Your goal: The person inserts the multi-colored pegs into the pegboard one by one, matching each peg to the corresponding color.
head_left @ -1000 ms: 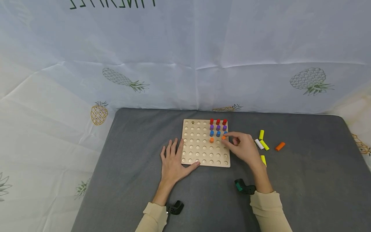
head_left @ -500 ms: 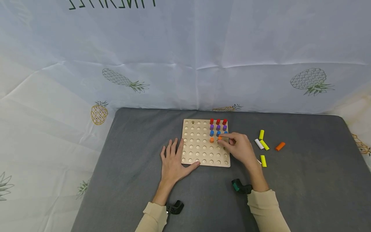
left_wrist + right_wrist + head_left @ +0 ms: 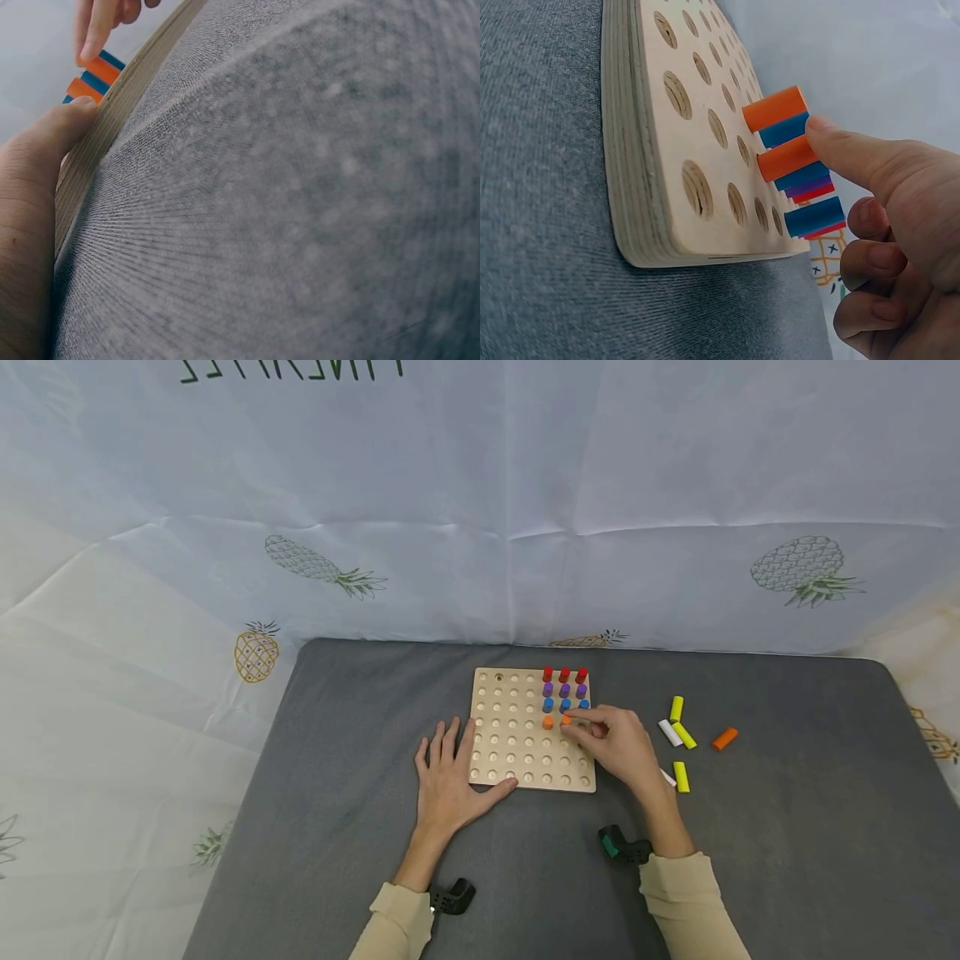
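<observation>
Orange peg (image 3: pixel 787 157) appears seated in the wooden pegboard (image 3: pixel 536 789), fourth row from its far edge; the grip of the right hand (image 3: pixel 617 745) pinches the top. The left hand (image 3: pixel 447 785), fingers spread, rests at the pegboard's left edge. Sideways force during release could tilt the peg or knock the blue peg (image 3: pixel 565 704) in the pegboard's third row; lifting the left hand could let the pegboard slide.
</observation>
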The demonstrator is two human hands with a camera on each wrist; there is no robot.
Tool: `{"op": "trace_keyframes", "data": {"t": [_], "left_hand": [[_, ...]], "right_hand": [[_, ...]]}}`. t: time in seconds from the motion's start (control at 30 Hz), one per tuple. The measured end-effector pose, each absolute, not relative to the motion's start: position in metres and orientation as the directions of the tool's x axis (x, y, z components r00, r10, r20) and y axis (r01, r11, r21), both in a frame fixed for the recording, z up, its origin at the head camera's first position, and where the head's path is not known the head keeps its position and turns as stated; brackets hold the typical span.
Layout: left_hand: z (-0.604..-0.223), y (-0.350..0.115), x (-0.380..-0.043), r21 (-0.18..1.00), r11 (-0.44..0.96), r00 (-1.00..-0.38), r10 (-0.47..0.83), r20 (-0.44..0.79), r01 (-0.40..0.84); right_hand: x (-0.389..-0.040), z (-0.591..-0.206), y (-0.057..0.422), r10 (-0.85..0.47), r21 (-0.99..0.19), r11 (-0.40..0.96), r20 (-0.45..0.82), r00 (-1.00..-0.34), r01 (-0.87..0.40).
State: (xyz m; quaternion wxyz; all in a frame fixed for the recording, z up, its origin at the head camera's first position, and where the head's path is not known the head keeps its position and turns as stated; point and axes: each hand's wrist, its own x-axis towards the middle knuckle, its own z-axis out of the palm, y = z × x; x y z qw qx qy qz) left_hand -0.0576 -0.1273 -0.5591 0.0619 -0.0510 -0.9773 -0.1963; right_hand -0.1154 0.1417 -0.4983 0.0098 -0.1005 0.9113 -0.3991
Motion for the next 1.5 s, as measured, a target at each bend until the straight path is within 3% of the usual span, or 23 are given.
{"op": "trace_keyframes", "data": {"t": [0.73, 1.1, 1.5], "left_hand": [[-0.563, -0.128, -0.058, 0.361, 0.922, -0.981, 0.082, 0.176, 0.142], [-0.559, -0.128, -0.058, 0.369, 0.922, -0.988, 0.075, 0.138, 0.121], [-0.558, -0.127, -0.057, 0.382, 0.916, -0.987, 0.072, 0.140, 0.121]], "right_hand": [[-0.116, -0.504, 0.142, -0.209, -0.750, 0.640, 0.039, -0.977, -0.167], [-0.114, -0.503, 0.150, -0.210, -0.765, 0.615, 0.075, -0.975, -0.191], [-0.105, -0.498, 0.176, -0.111, -0.749, 0.636, 0.149, -0.983, -0.185]]}}
